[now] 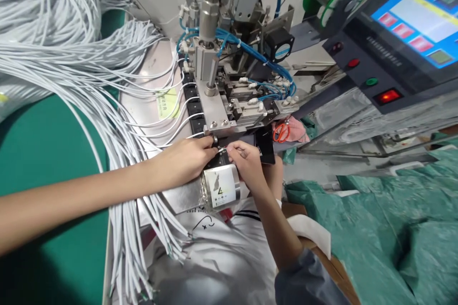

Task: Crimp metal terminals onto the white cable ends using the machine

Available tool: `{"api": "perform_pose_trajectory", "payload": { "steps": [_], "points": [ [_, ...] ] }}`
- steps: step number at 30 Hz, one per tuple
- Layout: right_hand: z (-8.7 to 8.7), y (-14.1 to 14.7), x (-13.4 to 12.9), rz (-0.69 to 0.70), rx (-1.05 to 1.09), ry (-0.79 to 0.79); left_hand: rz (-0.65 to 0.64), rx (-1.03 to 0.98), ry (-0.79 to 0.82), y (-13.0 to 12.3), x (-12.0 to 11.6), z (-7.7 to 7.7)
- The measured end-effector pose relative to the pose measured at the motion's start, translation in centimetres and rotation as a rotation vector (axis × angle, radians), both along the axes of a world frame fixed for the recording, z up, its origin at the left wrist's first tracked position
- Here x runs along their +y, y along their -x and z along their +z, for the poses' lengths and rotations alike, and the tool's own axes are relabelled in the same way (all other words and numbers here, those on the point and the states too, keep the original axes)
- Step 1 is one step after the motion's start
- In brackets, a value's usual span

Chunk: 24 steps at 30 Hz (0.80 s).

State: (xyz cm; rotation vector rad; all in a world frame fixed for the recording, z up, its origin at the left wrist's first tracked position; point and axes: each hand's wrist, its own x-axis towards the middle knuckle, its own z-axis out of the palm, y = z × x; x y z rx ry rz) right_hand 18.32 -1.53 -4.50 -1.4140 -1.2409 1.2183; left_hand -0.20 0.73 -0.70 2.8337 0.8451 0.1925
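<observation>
Cables, white and round (64, 52), piled at ten o'clock. With left hand (193, 159), pinched thin white wire (222, 149) near centre, also pinched with right hand (246, 159), below silver metal machine (214, 109) at twelve. Seemingly worked wire's end; next called for steady hold, careful alignment.

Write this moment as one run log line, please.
left hand: holding white cable | right hand: pinching its end | cable bundle: across green surface | screen: lit

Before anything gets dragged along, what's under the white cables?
Beneath the white cables, a green surface and a pale tabletop show at the edges; whatever the dense middle covers is hidden.
</observation>
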Motion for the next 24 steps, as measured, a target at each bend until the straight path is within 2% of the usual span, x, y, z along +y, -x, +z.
{"api": "perform_pose_trajectory", "payload": {
  "steps": [10, 18, 24],
  "points": [
    [-0.11, -0.39, 0.45, 0.145, 0.029, 0.054, -0.017, -0.015, -0.124, 0.12, 0.09, -0.62],
    [-0.35, -0.48, 0.69, 0.156, 0.053, 0.050, -0.053, -0.019, -0.181, 0.02, 0.21, -0.68],
    [-0.63, -0.27, 0.53, 0.109, 0.058, 0.040, -0.052, -0.010, -0.186, 0.02, 0.23, -0.55]
  ]
}}
